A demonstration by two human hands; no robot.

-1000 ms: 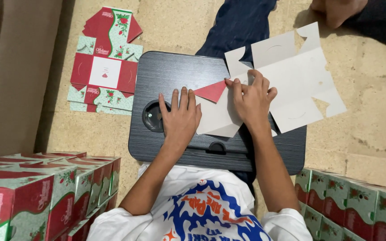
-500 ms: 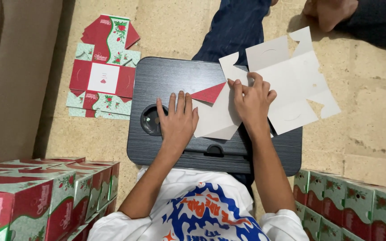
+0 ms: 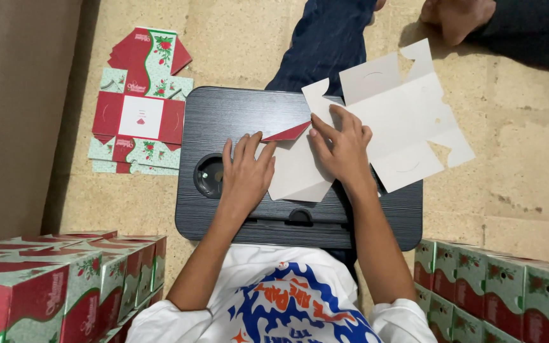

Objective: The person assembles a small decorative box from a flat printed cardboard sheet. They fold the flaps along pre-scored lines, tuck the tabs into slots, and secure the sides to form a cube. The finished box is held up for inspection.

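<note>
A tan stone floor stretches widest to the right of the fingers, bare beyond the cardboard. On it lies a dark rectangular worktop, a lap tray with a round recess just left of the left hand's fingers and a handle slot at its near edge, behind the wrists. Its far left corner, ahead of the left fingers, is uncovered, as is the strip along its near edge.

A flat unfolded box blank, white side up, spreads from under both hands out past the right fingers and overhangs the worktop's far right edge. One flap is folded back, showing a red triangle between the two sets of fingertips.

The left hand lies palm down, fingers spread apart and flat, pressing the blank's near left panel. The right hand is bent, fingertips drawn together and pressing on the fold line beside the red flap; neither hand is clamped round anything.

Far left of the left fingers, a stack of printed blanks, red and pale green with flowers, lies on the floor just off the worktop's edge. Ahead of the right fingers, another person's dark trouser leg and bare foot border the worktop's far side. Behind the wrists, made-up boxes stand closed in rows at left and right.
</note>
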